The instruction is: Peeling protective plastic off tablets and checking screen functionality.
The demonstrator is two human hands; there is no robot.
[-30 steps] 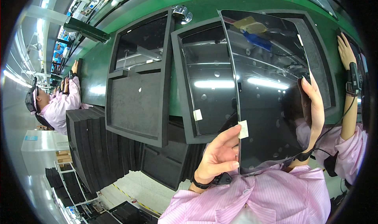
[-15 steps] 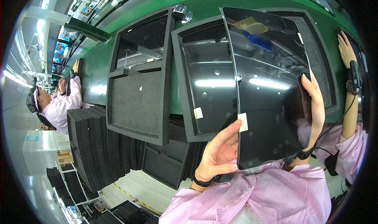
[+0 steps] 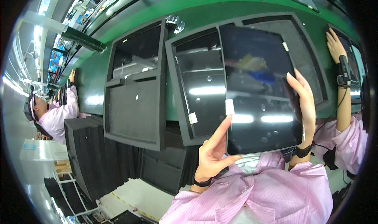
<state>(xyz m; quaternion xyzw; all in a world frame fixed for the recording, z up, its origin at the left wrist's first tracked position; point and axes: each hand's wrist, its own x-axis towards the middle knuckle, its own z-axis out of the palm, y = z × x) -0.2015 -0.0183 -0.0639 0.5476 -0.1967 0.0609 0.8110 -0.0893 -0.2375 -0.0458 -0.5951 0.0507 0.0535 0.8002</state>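
Observation:
I hold a glossy black flat panel (image 3: 260,86) upright in front of me, over a green table (image 3: 220,5). My left hand (image 3: 214,153) grips its lower left edge, thumb beside a small white tab. My right hand (image 3: 303,102) clasps its right edge, fingers spread along the side. Behind the panel a second glossy black panel (image 3: 201,90) lies in a dark grey foam tray (image 3: 177,86) on the table.
Another foam tray (image 3: 134,105) lies to the left with a panel in its far half. A stack of black foam trays (image 3: 90,157) stands below it. One person in pink (image 3: 55,117) works at far left; another person's arm (image 3: 342,90) reaches in at right.
The held panel has tilted and swung so it faces me more squarely. My left hand's fingers have shifted along its lower left edge.

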